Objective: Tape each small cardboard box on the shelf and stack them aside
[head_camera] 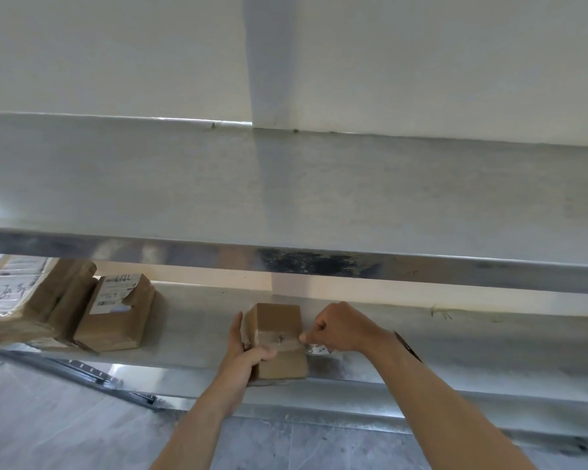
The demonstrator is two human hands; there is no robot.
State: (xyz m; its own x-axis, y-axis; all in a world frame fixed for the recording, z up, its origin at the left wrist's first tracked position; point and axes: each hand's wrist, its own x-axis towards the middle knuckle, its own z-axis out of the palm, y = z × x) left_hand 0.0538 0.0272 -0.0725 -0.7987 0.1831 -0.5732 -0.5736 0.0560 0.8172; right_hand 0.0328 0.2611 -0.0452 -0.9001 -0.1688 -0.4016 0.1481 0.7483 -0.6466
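Two bare hands are working one small cardboard box (279, 337) lying at the front edge of the lower steel shelf (455, 351), its long axis running front to back. The left hand (248, 351) is gripping its left side; the right hand (336, 329) is pinching clear glossy tape (286, 340) across it. Farther left, several brown parcels (116, 313) are leaning together.

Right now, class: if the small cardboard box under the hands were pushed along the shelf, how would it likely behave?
The small cardboard box looks flat-sided, so it would probably slide, not roll. The left hand spans it, so it is likely light. Its clear tape may feel slippery.
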